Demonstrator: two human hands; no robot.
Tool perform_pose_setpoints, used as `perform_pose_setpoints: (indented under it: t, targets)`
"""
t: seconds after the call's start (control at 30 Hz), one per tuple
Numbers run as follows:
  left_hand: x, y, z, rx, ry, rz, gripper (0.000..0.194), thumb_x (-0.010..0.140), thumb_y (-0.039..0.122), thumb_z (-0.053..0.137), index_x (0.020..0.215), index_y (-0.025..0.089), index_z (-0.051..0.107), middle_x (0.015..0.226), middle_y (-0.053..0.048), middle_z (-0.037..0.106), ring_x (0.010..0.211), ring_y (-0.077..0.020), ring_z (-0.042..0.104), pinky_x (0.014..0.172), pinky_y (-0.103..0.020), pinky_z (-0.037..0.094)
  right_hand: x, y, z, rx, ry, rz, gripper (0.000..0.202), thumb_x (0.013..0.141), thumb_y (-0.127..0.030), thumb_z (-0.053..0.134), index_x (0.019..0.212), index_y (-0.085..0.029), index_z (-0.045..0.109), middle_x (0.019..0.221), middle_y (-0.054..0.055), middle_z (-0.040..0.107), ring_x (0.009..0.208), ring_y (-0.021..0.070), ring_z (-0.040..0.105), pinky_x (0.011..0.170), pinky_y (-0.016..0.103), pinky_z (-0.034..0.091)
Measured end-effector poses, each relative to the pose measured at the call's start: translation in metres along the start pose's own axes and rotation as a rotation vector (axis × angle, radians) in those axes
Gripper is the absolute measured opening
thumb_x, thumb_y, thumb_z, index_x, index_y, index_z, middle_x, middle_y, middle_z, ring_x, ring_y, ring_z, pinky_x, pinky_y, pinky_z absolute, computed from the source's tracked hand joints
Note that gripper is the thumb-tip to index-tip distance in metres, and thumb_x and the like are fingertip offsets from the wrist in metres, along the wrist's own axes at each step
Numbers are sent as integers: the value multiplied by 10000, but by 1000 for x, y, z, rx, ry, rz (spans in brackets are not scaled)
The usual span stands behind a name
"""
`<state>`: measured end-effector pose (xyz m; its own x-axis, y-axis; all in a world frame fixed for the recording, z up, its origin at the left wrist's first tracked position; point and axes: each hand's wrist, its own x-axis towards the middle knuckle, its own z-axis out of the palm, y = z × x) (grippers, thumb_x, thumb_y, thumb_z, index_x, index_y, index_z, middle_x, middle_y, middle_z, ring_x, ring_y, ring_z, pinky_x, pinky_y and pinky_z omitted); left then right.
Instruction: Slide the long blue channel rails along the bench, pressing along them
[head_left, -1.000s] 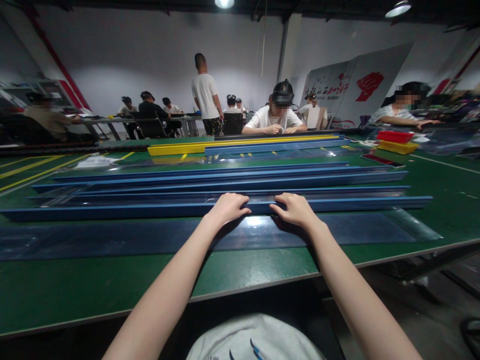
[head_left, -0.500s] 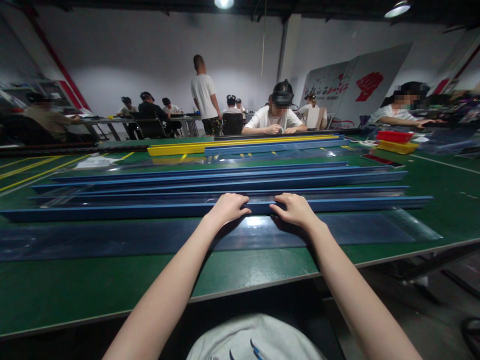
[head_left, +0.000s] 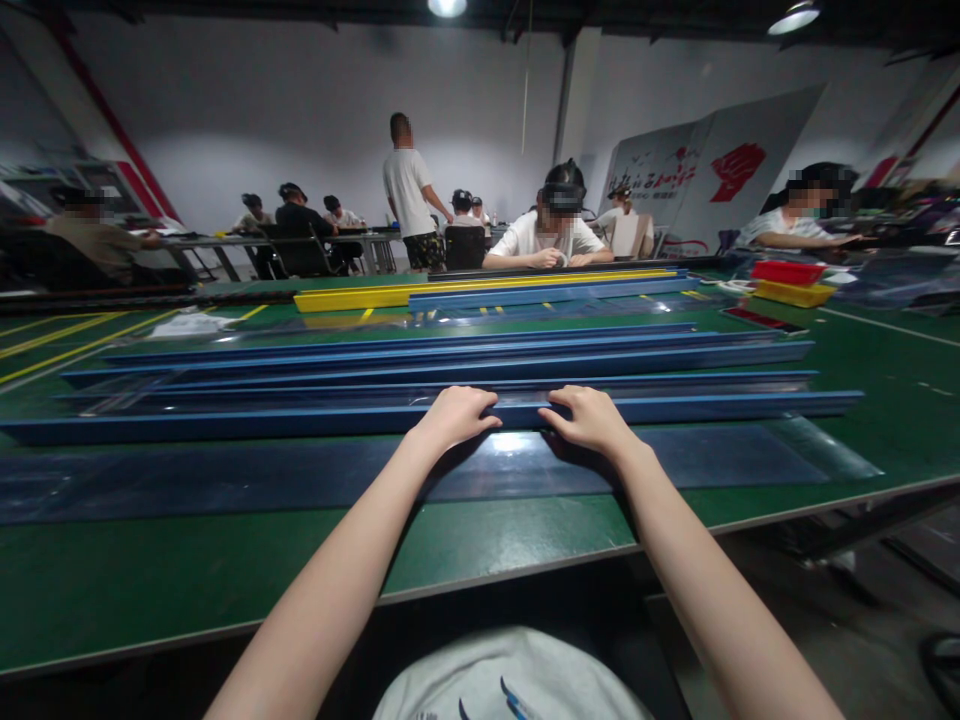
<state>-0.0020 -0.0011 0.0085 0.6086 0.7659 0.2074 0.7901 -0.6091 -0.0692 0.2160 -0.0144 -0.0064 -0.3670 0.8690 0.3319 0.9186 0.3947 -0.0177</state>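
Observation:
Both hands grip the near wall of a long blue channel strip (head_left: 300, 422) that lies across the green table (head_left: 517, 540). My left hand (head_left: 459, 412) is closed over its upper edge, thumb on the near side and fingertips hidden behind. A short gap to the right, my right hand (head_left: 589, 415) holds the same edge in the same way. On the near side of the strip lies a flat, clear plastic sheet (head_left: 285, 475), partly under my forearms. More blue channel strips (head_left: 525, 362) rest just beyond the held one.
Farther back lie a yellow strip (head_left: 360, 298) and a lighter blue strip (head_left: 540, 294). A red tray (head_left: 787, 273) sits on a yellow tray (head_left: 795, 294) at the right. A co-worker (head_left: 551, 230) sits across the table. The table's front edge (head_left: 525, 577) runs close to me.
My hands and the blue channel strip have stayed almost still. In the background, the standing person has moved an arm outward.

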Motion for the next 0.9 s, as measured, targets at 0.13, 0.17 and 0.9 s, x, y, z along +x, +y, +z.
perform_pose_setpoints:
  t: [0.13, 0.17, 0.9]
  targets:
    - [0, 0, 1, 1, 2, 5, 207, 794, 392, 511, 811, 202, 591, 868, -41, 671, 812, -210, 613, 613, -249, 395, -1, 0, 1, -5, 12, -7, 346, 828, -450, 371, 852, -212, 621, 839, 44, 648, 806, 174, 578, 613, 239, 317]
    - [0, 0, 0, 2, 3, 6, 210, 794, 394, 510, 807, 200, 590, 863, -40, 671, 809, -210, 614, 610, -248, 394, -1, 0, 1, -5, 14, -8, 346, 828, -450, 371, 852, -212, 620, 836, 43, 647, 803, 173, 577, 610, 239, 315]
    - [1, 1, 2, 12, 1, -4, 214, 792, 384, 518, 851, 198, 606, 901, -44, 670, 835, -206, 612, 634, -248, 410, 8, -21, 8, 36, 161, -120, 286, 875, -382, 343, 788, -187, 534, 814, 45, 606, 788, 151, 524, 663, 235, 321]
